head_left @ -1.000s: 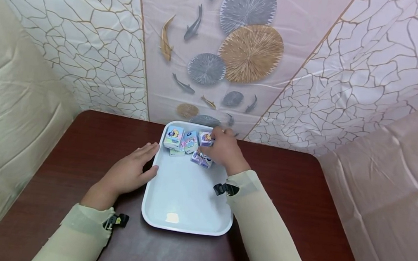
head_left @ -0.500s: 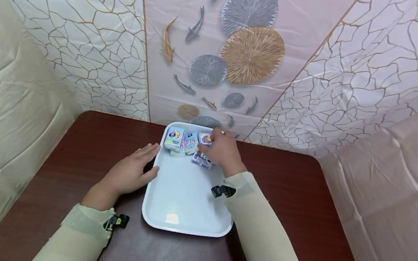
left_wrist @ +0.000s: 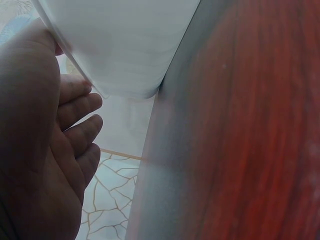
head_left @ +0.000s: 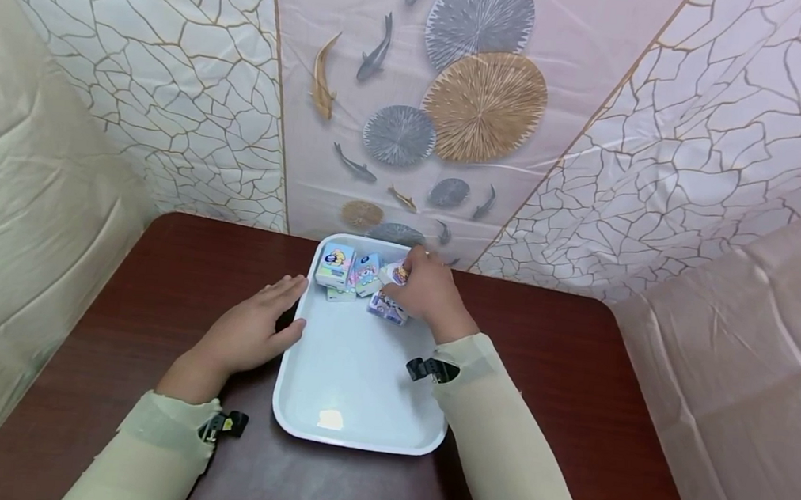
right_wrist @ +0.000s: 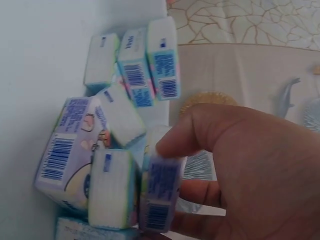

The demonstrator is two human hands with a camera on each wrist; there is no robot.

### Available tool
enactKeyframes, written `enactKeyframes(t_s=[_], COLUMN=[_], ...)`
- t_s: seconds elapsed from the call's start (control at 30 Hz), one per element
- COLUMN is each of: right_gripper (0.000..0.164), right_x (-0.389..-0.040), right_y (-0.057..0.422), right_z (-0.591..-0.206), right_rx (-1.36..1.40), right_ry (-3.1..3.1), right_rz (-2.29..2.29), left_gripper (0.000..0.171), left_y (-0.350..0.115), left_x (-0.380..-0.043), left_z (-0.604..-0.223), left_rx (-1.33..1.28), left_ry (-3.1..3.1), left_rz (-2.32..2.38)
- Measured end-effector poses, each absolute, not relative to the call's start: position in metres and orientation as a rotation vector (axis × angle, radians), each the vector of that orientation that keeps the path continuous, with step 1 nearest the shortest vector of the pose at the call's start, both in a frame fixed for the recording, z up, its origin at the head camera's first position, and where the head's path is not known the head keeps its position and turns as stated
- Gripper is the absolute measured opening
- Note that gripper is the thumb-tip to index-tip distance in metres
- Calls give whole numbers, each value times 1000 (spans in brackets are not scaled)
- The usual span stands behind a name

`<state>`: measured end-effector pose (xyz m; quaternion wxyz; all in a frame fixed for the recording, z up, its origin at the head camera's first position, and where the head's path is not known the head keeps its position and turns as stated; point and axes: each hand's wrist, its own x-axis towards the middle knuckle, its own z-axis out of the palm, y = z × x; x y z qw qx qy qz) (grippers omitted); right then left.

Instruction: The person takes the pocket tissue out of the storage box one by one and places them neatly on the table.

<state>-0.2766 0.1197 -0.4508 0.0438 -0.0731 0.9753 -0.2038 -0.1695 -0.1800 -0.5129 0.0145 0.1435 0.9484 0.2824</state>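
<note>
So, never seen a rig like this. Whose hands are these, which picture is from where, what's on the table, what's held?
No machine here: a person works with two bare hands. The wide picture comes from a camera on the head, looking forward and down. The two smaller ones come from cameras worn on the left and right wrists, each looking at that hand's work.

A white tray lies on a brown table, in front of a patterned sheet. Small printed packs, probably tissues, are bunched at the tray's far end; some overlap.

The right hand pinches one pack between thumb and fingers. The left hand is at the tray's left edge and holds no pack.
</note>
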Motion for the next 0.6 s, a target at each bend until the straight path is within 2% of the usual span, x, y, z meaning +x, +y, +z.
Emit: enactKeyframes(t_s=[0.3,0.6], right_gripper=[90,94], right_x=[-265,-248], right_y=[127,146], right_z=[-442,-421], right_rx=[-300,-421], right_ry=[2893,2888], right_rz=[-652,-614], left_gripper=[77,77], left_y=[-180,-180], left_x=[-169,-169], left_z=[-516,-515], left_rx=[439,440], left_ry=[2956,2956], left_rz=[875,888])
